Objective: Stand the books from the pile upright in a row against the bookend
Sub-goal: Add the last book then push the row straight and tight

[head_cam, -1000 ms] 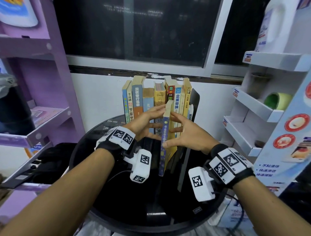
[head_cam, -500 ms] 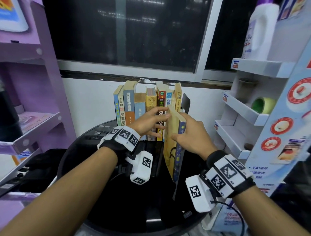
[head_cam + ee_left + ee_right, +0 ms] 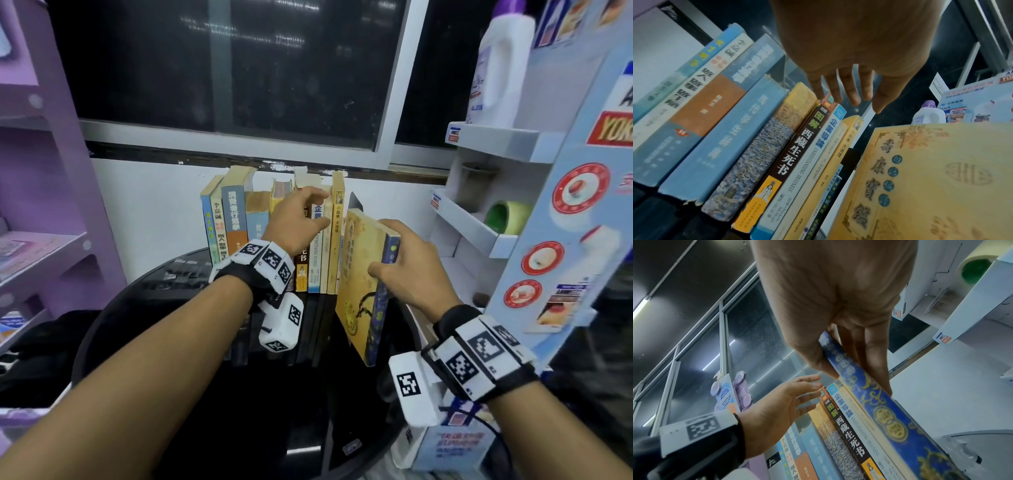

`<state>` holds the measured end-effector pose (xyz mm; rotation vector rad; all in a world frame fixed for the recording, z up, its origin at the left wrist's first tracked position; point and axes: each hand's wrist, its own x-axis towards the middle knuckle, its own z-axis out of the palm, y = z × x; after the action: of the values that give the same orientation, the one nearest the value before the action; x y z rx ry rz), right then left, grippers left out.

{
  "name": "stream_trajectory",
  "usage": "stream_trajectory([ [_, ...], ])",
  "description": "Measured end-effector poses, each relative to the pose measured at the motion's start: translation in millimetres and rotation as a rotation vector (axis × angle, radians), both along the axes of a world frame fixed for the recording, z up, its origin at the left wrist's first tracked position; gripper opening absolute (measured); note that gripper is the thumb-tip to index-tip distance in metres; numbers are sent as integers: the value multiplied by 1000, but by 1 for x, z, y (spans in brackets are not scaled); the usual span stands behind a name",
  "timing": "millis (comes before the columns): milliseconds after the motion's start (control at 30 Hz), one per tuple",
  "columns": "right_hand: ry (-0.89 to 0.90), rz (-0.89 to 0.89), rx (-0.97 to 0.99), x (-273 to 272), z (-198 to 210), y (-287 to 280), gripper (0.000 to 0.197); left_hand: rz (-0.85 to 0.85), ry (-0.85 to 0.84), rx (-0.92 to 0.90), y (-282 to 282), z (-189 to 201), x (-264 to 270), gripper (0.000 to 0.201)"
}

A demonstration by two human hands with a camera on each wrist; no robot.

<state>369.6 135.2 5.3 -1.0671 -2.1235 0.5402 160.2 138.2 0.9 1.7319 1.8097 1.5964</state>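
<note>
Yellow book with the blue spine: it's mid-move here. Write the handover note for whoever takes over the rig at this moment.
Right hand grips the yellow book with the blue spine, tilted, beside the row's right end.
Left hand is open, fingers at the tops of the row of upright books on the round black table.
Done: row stands upright.
Left: stand the held book upright by the black bookend; no pile in view.

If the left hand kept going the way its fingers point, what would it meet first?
Probably the tops of the standing books: the left hand is open, fingers extended over the dark-spined book and its pale neighbour. Behind them comes the white wall. Depth is unclear, so contact may already exist.
</note>
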Motion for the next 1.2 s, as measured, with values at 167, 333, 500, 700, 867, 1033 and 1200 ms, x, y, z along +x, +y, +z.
stream_trajectory([
  [167,26,-31,9,8,5,16,51,132,291,61,19,7,8,57],
  [333,36,-57,16,14,8,31,52,180,528,34,46,5,7,72],
  [500,77,-74,24,19,14,45,53,239,755,-47,66,1,9,89],
  [700,84,-72,45,22,20,56,53,382,959,-47,80,-15,10,107],
  [867,104,-48,78,22,24,63,53,461,995,-12,89,-27,9,114],
  [1033,129,-17,100,18,31,66,50,497,1002,19,92,-31,5,109],
  [1200,153,-13,129,8,42,71,52,498,983,52,92,-34,-1,106],
])
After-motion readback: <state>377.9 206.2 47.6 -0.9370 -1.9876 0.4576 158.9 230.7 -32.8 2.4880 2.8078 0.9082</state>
